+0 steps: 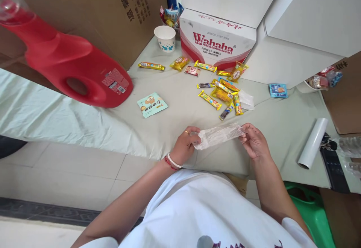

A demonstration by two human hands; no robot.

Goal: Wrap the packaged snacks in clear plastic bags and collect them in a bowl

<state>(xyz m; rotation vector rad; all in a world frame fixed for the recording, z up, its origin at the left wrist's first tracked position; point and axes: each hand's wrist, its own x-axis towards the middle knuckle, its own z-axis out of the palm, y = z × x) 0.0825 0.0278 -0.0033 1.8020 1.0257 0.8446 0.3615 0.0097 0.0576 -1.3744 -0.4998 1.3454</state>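
Observation:
A crinkled clear plastic bag (220,136), long and flattened, stretches between my two hands above the table's near edge. My left hand (187,142) grips its left end, thumb and fingers closed. At the other end, my right hand (254,139) pinches the plastic between thumb and fingers. Just beyond the bag lies a loose pile of yellow wrapped snack sticks (210,100), with a round yellow-wrapped snack (222,95) among them. Another clear plastic piece (246,100) rests at the pile's right side. A mint-green packet (152,105) lies flat to the left.
A big red jug (84,67) stands at left. Behind the snacks are a paper cup (165,39) and a Wahaha carton (217,41). At right are a blue packet (278,90), a white roll (313,142), a bowl of snacks (306,87) and a green stool (316,210).

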